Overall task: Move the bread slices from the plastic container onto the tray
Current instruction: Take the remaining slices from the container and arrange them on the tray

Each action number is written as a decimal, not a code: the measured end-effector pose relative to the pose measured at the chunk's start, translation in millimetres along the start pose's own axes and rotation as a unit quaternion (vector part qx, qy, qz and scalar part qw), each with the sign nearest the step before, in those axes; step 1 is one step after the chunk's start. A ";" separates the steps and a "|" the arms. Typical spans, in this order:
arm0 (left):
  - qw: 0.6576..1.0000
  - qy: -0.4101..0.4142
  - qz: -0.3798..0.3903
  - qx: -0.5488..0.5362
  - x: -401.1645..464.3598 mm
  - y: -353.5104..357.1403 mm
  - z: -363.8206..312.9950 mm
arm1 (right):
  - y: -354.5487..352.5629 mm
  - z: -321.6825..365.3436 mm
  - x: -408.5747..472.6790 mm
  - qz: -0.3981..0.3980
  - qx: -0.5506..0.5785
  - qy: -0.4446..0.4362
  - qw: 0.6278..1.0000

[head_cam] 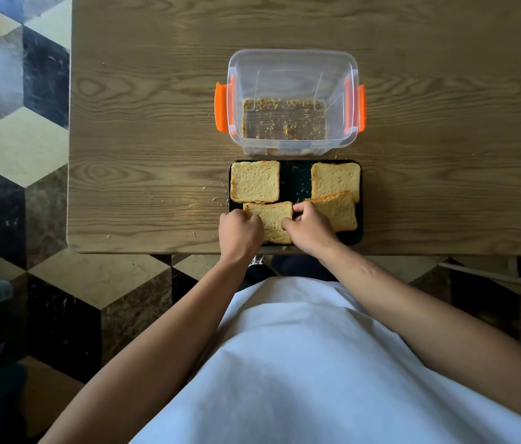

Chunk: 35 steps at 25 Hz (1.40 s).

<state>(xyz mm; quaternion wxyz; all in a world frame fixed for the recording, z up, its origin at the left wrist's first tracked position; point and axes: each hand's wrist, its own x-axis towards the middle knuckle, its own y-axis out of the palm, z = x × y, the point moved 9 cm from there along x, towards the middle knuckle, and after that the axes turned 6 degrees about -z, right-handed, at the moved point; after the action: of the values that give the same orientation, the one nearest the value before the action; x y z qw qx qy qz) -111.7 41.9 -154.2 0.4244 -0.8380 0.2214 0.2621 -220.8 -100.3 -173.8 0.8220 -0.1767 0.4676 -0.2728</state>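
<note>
Golden near-left slice (272, 221), both hands gripping, lies slightly skewed

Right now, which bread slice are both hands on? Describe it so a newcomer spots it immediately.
On the wooden table, find the dark tray in front of the clear container. The slice lies in its near-left corner, pinched between left hand and right hand; no other slice is touched.

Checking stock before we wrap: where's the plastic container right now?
In the head view the plastic container sits mid-table, just beyond the tray holding the bread slices; only crumbs show inside.
</note>
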 end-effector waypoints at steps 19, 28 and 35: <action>0.841 0.393 0.020 0.371 -10.9 22.8 -15.8 | 14.4 15.5 -0.9 0.015 -0.004 -0.021 1.000; 0.848 0.404 0.027 0.343 -11.1 20.8 -17.3 | 16.3 14.3 -5.3 0.032 0.046 0.013 0.998; 0.845 0.400 0.033 0.353 -11.8 15.7 -19.2 | 14.5 15.5 -8.6 0.043 0.061 0.017 0.997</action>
<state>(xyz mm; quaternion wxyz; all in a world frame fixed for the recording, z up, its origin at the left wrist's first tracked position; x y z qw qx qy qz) -125.2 19.3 -146.5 0.5572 -0.6558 0.4774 -0.1777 -206.8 -83.0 -168.3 0.8343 -0.1014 0.4709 -0.2681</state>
